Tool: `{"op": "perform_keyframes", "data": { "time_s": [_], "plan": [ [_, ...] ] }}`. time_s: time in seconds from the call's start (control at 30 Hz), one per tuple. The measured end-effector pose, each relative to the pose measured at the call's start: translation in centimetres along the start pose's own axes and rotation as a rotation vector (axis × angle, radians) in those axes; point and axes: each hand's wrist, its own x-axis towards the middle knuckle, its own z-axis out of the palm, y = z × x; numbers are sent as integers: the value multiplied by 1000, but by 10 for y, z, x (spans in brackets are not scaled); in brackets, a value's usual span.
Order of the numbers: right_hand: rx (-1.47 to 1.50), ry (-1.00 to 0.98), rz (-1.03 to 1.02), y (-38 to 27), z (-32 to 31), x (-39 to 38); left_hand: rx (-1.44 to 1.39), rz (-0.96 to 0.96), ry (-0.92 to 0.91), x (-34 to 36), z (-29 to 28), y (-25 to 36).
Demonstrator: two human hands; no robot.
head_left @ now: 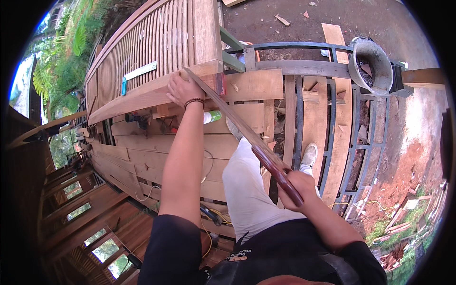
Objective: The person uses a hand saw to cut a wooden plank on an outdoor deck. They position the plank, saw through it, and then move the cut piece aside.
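Loose-looking plank flooring [137,141] spreads through the centre of the frame. Above it, at upper centre-left, lies the slatted wooden panel [164,40], its broad edge rail facing the wearer. A long, tapering hand tool [232,118] runs diagonally from that rail down to lower centre-right; any teeth are too small to tell. A grey bucket [384,71] stands at upper right. The right hand [293,186] is clamped around the tool's dark red handle. The left hand [184,89] bears on the rail beside the narrow tip; whether its fingers pinch anything, I cannot tell. A white-and-blue try square [142,70] rests on the slats.

Working well here likely means pressing the rail steady, keeping the left fingertips off the blade's line, and guiding the handle with a straight wrist.
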Motion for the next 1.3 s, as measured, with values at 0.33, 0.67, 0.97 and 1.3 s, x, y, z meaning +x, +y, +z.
{"op": "perform_keyframes", "data": {
  "time_s": [0.33,0.67,0.97,1.3],
  "plan": [
    [120,26,22,19,33,55,-7,4,-45,-2,-6,2],
    [62,34,-28,33,39,47,-24,22,-4,4,-1,1],
    [-55,21,14,18,-2,-21,35,19,16,-4,-1,6],
    [-225,-116,67,-9,-14,-23,-35,-61,31,-8,-7,-3]
  ]
}}
